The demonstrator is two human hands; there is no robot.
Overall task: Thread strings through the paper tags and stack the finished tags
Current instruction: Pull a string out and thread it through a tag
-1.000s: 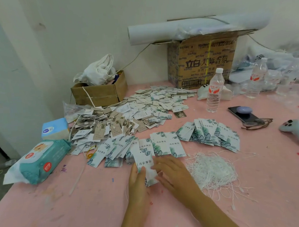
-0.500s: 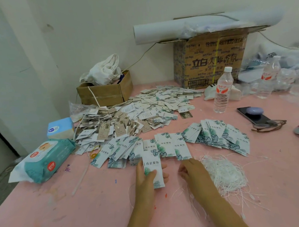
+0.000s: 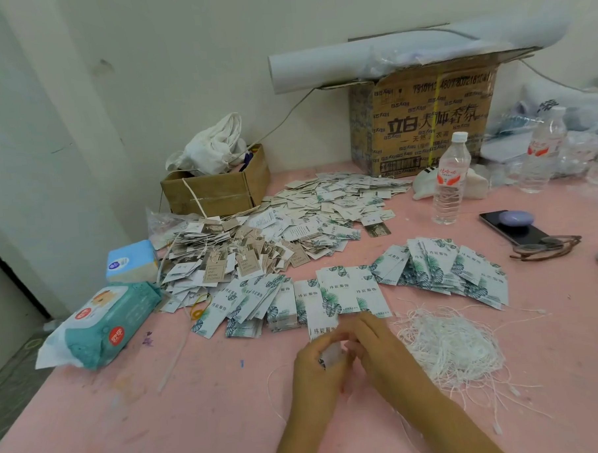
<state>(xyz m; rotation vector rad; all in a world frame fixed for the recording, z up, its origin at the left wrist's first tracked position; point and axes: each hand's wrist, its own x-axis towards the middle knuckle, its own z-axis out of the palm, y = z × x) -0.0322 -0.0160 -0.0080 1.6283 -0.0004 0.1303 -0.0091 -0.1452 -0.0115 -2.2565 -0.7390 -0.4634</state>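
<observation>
My left hand point(image 3: 316, 374) grips a white paper tag with green leaf print point(image 3: 323, 332) near the table's front. My right hand point(image 3: 378, 346) meets it at the tag's lower part, fingers curled there; a thin white string point(image 3: 276, 395) trails left and below the hands. Whether the right fingers pinch that string is hidden. A tangle of white strings point(image 3: 450, 346) lies just right of my right hand. Rows of leaf-print tags point(image 3: 348, 292) fan out beyond the hands, with more to the right point(image 3: 447, 271). A big heap of strung tags point(image 3: 244, 252) sits farther back.
A wet-wipes pack point(image 3: 103, 327) and blue tissue pack point(image 3: 131, 262) lie at the left. A small cardboard box point(image 3: 217, 192) and a large one point(image 3: 423, 118) stand by the wall. A water bottle point(image 3: 450, 182), phone point(image 3: 513, 230) and glasses point(image 3: 545, 246) are at the right.
My right hand came back from the string tangle to the tag in my left hand. The two hands now touch at the tag. The camera view shifted slightly.
</observation>
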